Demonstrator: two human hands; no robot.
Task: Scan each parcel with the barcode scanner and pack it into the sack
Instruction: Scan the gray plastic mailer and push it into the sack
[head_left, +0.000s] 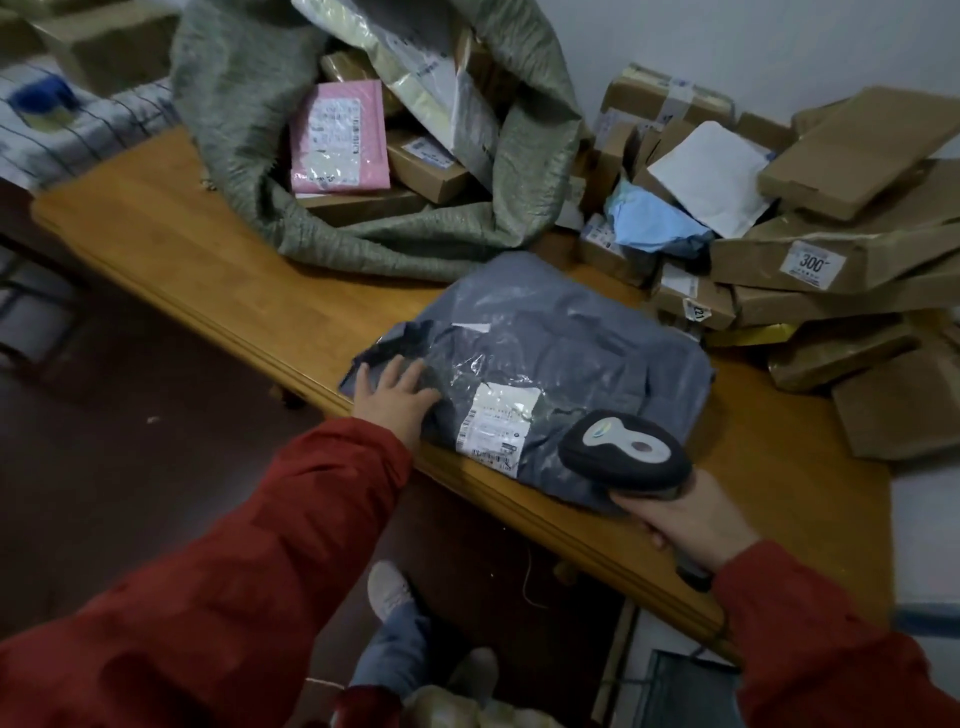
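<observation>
A grey plastic mailer parcel (550, 353) lies flat on the wooden table (208, 280), its white shipping label (493, 421) facing up near the front edge. My left hand (395, 395) rests flat on the parcel's left side, fingers spread. My right hand (691, 514) grips the handle of a black barcode scanner (623, 452), whose head hovers just right of the label. Behind the parcel an open grey-green woven sack (405, 228) slumps on the table, holding a pink mailer (337, 140), cardboard boxes and a white bag.
A heap of brown cardboard parcels (841, 260), a white envelope (711, 176) and a blue bag (649, 223) fills the table's right end. The dark floor lies left of the table. My legs and shoes (395, 597) show below the front edge.
</observation>
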